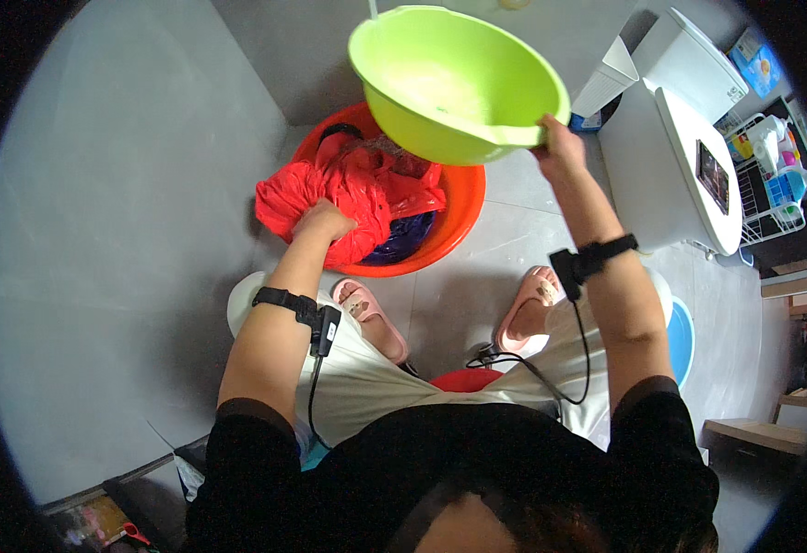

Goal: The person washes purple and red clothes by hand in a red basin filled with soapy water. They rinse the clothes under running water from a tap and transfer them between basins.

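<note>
My right hand (562,152) grips the rim of a lime-green plastic basin (514,74), which is tilted above an orange-red tub (463,217). A thin stream of water (373,9) comes down at the green basin's far left edge. My left hand (325,221) is closed on a wet red garment (297,189), bunched up and hanging partly over the tub's left side. Dark blue wet fabric (403,240) lies in the tub beside it. The green basin hides the tub's far right part, and my left fingertips are partly lost in the red folds.
At the right stands a white toilet (643,166) with a phone (713,177) on its lid. Beyond it is a white wire rack (777,221) of bottles. A blue basin (682,341) sits by my right leg. Grey walls (117,230) rise at the left. Cabled straps circle both forearms.
</note>
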`<state>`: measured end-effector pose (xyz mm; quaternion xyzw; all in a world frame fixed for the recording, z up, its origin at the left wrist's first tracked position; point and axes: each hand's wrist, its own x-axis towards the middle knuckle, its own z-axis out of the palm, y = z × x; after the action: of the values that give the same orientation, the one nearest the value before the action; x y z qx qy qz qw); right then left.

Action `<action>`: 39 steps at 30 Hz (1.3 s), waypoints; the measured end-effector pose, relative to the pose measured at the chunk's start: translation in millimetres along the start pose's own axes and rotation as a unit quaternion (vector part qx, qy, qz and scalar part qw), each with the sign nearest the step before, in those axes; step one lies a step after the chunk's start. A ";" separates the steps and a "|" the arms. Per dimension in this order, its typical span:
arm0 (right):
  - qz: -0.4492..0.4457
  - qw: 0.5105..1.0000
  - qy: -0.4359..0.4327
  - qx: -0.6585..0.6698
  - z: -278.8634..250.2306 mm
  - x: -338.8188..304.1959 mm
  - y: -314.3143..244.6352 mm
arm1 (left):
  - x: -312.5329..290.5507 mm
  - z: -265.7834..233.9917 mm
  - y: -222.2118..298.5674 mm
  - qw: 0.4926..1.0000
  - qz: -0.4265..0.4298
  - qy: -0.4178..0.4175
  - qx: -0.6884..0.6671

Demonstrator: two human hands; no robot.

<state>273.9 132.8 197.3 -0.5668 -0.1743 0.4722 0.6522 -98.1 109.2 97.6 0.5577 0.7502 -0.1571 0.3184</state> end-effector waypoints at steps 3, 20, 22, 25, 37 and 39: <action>-0.067 0.989 0.036 -0.126 -35.5 -8.1 -25.6 | -29.0 -6.0 17.6 0.993 -0.013 0.115 -0.003; -0.440 0.700 0.012 -0.563 23.6 -35.1 -27.5 | -61.8 -14.8 87.5 0.956 0.230 0.184 -0.011; -0.430 0.690 -0.002 -0.582 34.4 -40.2 -18.5 | -65.8 -15.9 87.3 0.950 0.238 0.201 -0.021; -0.432 0.658 -0.021 -0.616 41.6 -45.5 -11.6 | -70.1 -18.3 85.0 0.945 0.245 0.212 -0.040; -0.392 0.710 -0.008 -0.586 -18.4 -13.8 -33.7 | -71.4 -22.2 71.7 0.938 0.263 0.223 -0.045; -0.395 0.661 0.061 -0.635 -43.4 1.9 -40.8 | -72.5 -22.8 68.2 0.933 0.258 0.248 -0.036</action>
<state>325.0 113.0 220.6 -0.7486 -0.5994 -0.0910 0.2684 -28.4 91.6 170.1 0.7414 0.6409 0.1007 0.1715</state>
